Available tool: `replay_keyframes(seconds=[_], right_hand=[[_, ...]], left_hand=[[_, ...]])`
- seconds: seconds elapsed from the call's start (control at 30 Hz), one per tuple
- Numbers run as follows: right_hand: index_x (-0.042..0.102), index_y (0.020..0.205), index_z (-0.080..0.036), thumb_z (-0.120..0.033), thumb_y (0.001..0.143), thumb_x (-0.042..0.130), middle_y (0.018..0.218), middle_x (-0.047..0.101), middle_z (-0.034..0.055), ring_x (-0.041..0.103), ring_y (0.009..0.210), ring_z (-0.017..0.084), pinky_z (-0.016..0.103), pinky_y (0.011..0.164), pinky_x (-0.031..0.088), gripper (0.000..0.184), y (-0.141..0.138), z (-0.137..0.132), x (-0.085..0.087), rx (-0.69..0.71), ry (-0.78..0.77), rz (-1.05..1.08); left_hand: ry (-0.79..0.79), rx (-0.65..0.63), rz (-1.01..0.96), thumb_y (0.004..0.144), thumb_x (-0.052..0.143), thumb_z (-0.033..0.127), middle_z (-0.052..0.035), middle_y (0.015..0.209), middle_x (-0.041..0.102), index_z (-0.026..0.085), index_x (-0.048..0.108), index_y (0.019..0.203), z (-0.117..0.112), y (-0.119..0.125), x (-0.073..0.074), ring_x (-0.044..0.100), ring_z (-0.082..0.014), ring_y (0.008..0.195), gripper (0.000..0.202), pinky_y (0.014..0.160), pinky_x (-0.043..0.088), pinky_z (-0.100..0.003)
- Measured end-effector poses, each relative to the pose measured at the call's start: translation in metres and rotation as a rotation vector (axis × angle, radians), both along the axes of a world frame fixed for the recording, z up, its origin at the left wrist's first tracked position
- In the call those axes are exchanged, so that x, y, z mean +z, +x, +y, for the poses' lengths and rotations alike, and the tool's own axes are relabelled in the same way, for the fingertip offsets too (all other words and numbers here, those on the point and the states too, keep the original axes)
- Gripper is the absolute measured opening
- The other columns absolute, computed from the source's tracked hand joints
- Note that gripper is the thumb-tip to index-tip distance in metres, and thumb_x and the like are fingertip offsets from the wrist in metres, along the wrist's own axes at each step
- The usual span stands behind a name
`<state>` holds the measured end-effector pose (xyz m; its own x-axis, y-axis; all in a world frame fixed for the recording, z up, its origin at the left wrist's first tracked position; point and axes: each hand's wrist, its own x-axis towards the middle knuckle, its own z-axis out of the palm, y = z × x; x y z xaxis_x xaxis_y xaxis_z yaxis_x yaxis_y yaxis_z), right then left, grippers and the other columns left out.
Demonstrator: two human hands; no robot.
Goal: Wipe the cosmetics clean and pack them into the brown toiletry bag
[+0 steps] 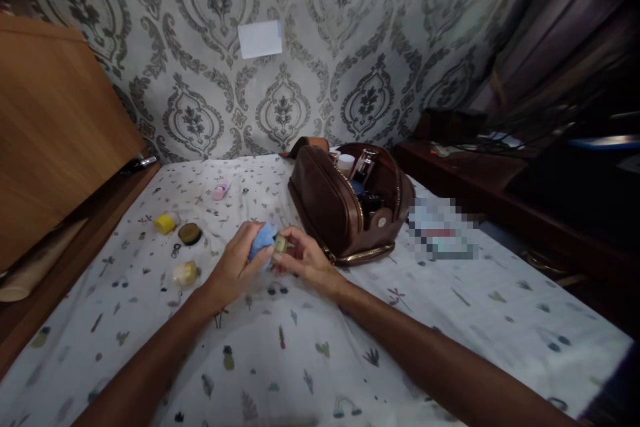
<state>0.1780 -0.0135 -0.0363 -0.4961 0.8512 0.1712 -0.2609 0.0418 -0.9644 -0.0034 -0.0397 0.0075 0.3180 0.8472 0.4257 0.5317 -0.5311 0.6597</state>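
My left hand [243, 255] is closed around a crumpled blue cloth [261, 243]. Pinched in my right hand [307, 259] is a small pale yellow-green container [281, 244], which the cloth touches. Its exact kind is too blurred to tell. Just beyond my right hand stands a brown toiletry bag [325, 197], unzipped, with a white-lidded jar [345, 163], a clear bottle [366, 161] and other items inside. To the left of my hands lie a round jar with a dark rim [189, 234], a yellow-capped container [164, 223], a cream and yellow jar [185, 273] and a small pink bottle [220, 191].
A patterned white sheet [280, 373] covers the surface. Right of the bag lies a pixelated flat item [443, 230]. A wooden cabinet [55, 127] borders the left side, and a dark wooden desk [465, 180] with cables borders the right. Patterned wallpaper [300, 87] rises behind.
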Motion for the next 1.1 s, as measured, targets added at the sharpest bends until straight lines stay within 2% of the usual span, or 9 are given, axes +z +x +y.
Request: replay_keyframes(seconds=[0.1, 0.2, 0.3, 0.43, 0.57, 0.7, 0.83, 0.97, 1.1], right_hand=[[0.051, 0.103, -0.024, -0.045, 0.075, 0.081, 0.088, 0.061, -0.0025, 0.065, 0.077, 0.014, 0.029, 0.072, 0.055, 0.046, 0.000, -0.003, -0.004, -0.076, 0.123, -0.080], [0.052, 0.111, -0.023, -0.036, 0.078, 0.078, 0.100, 0.061, 0.0020, 0.063, 0.089, 0.018, 0.034, 0.083, 0.054, 0.044, 0.003, -0.005, -0.004, -0.147, 0.344, -0.212], [0.055, 0.115, -0.023, -0.032, 0.081, 0.075, 0.106, 0.061, 0.0047, 0.062, 0.094, 0.020, 0.036, 0.086, 0.053, 0.041, 0.005, -0.007, 0.000, -0.162, 0.458, -0.291], [0.056, 0.126, -0.024, -0.033, 0.083, 0.074, 0.114, 0.060, 0.0080, 0.061, 0.102, 0.023, 0.036, 0.087, 0.054, 0.048, 0.005, -0.007, 0.004, -0.174, 0.527, -0.287], [0.059, 0.126, -0.023, -0.030, 0.082, 0.075, 0.113, 0.063, 0.0083, 0.061, 0.102, 0.022, 0.034, 0.083, 0.054, 0.048, 0.005, -0.007, 0.006, -0.196, 0.565, -0.291], [0.062, 0.119, -0.023, -0.025, 0.075, 0.080, 0.106, 0.066, 0.0043, 0.062, 0.096, 0.020, 0.034, 0.086, 0.051, 0.048, 0.004, -0.007, 0.009, -0.233, 0.446, -0.298], [0.062, 0.106, -0.023, -0.031, 0.065, 0.087, 0.098, 0.067, 0.0015, 0.063, 0.093, 0.019, 0.035, 0.089, 0.050, 0.049, 0.001, -0.006, 0.013, -0.168, 0.144, -0.122], [0.058, 0.095, -0.023, -0.033, 0.053, 0.094, 0.096, 0.066, -0.0016, 0.064, 0.086, 0.014, 0.029, 0.085, 0.050, 0.056, -0.003, -0.007, 0.014, -0.087, -0.111, 0.089], [0.059, 0.096, -0.024, -0.037, 0.053, 0.094, 0.091, 0.064, -0.0037, 0.061, 0.078, 0.012, 0.026, 0.076, 0.050, 0.058, -0.004, -0.010, 0.015, -0.070, -0.195, 0.144]], left_hand=[[-0.122, 0.084, -0.081, 0.097, 0.048, 0.046, 0.0012, 0.078, 0.051, 0.021, 0.050, 0.086, -0.002, 0.002, 0.001, 0.053, -0.0160, 0.074, 0.027, 0.071, 0.047, -0.028], [-0.296, 0.087, -0.223, 0.096, 0.047, 0.052, 0.0052, 0.064, 0.047, 0.023, 0.046, 0.082, -0.002, 0.003, -0.001, 0.050, -0.0131, 0.057, 0.033, 0.055, 0.044, -0.024], [-0.430, 0.083, -0.370, 0.093, 0.051, 0.058, 0.0069, 0.056, 0.047, 0.023, 0.048, 0.081, 0.000, 0.004, -0.006, 0.048, -0.0116, 0.045, 0.038, 0.043, 0.040, -0.022], [-0.476, 0.090, -0.528, 0.088, 0.059, 0.061, 0.0075, 0.054, 0.046, 0.021, 0.053, 0.080, 0.003, 0.005, -0.013, 0.045, -0.0092, 0.040, 0.041, 0.036, 0.037, -0.019], [-0.468, 0.094, -0.563, 0.089, 0.059, 0.061, 0.0083, 0.054, 0.043, 0.020, 0.052, 0.080, 0.004, 0.005, -0.016, 0.040, -0.0074, 0.040, 0.042, 0.036, 0.035, -0.018], [-0.474, 0.120, -0.599, 0.087, 0.062, 0.059, 0.0083, 0.057, 0.040, 0.020, 0.054, 0.084, 0.005, 0.003, -0.018, 0.037, -0.0068, 0.042, 0.039, 0.038, 0.034, -0.017], [-0.438, 0.112, -0.644, 0.087, 0.065, 0.055, 0.0068, 0.065, 0.042, 0.021, 0.057, 0.089, 0.006, 0.003, -0.019, 0.039, -0.0078, 0.052, 0.036, 0.044, 0.036, -0.017], [-0.331, 0.102, -0.523, 0.090, 0.059, 0.057, 0.0011, 0.080, 0.059, 0.019, 0.065, 0.094, 0.006, 0.002, -0.018, 0.055, -0.0139, 0.074, 0.038, 0.069, 0.049, -0.022], [-0.335, 0.095, -0.462, 0.091, 0.055, 0.059, -0.0065, 0.110, 0.070, 0.019, 0.068, 0.115, 0.005, 0.001, -0.018, 0.062, -0.0238, 0.109, 0.048, 0.098, 0.049, -0.033]])
